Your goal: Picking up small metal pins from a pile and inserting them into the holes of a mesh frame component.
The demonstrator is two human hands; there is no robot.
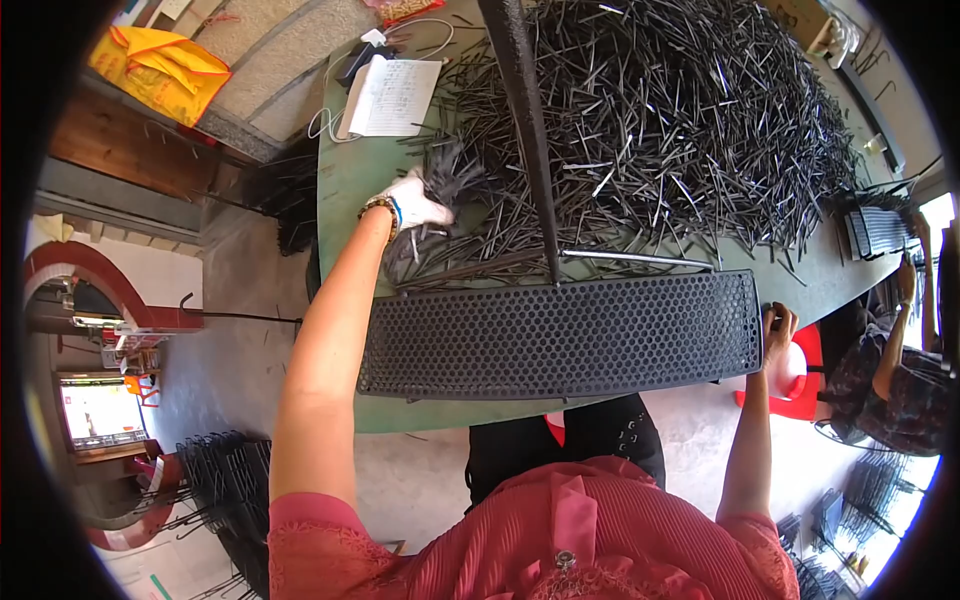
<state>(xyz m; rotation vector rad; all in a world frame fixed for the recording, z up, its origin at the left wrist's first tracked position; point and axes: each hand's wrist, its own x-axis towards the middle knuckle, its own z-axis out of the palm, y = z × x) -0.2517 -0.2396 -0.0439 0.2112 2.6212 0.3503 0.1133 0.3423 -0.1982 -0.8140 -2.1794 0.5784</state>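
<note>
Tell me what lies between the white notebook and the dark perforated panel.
In the head view, the left hand and loose black strips, some blurred, lie between the notebook and the perforated panel, over the green tabletop.

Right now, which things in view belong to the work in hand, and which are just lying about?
Likely in the work:
- left hand, at blurred dark strips; grip unclear
- right hand, at the perforated panel's right end
- black perforated panel
- pile of black strips

Likely just lying about:
- notepad
- yellow bag
</note>
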